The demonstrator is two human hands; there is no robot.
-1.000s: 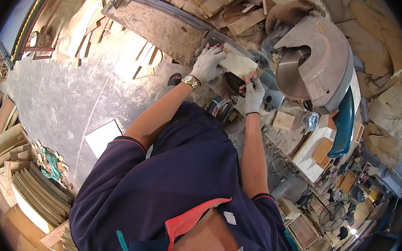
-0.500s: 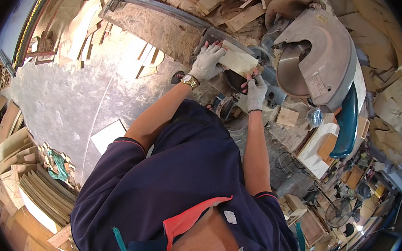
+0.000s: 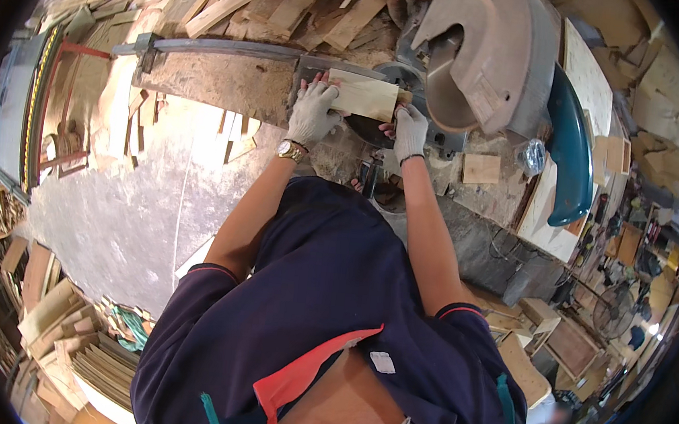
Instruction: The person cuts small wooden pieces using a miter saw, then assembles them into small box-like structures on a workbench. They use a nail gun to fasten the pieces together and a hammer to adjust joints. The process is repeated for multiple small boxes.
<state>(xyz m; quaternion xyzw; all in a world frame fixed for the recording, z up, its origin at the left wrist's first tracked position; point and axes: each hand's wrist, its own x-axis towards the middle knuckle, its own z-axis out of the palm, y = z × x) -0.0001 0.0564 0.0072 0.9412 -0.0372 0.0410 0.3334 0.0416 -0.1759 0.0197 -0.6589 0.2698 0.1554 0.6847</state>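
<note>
gloved hands [image 3: 363, 121] partly hide wood block [image 3: 363, 97].

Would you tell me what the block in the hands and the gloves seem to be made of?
The block looks like bare, unfinished wood: pale, with faint grain lines. The gloves on the left hand and right hand look like knitted fabric, probably cotton: white, matte, ribbed cuffs.
</note>
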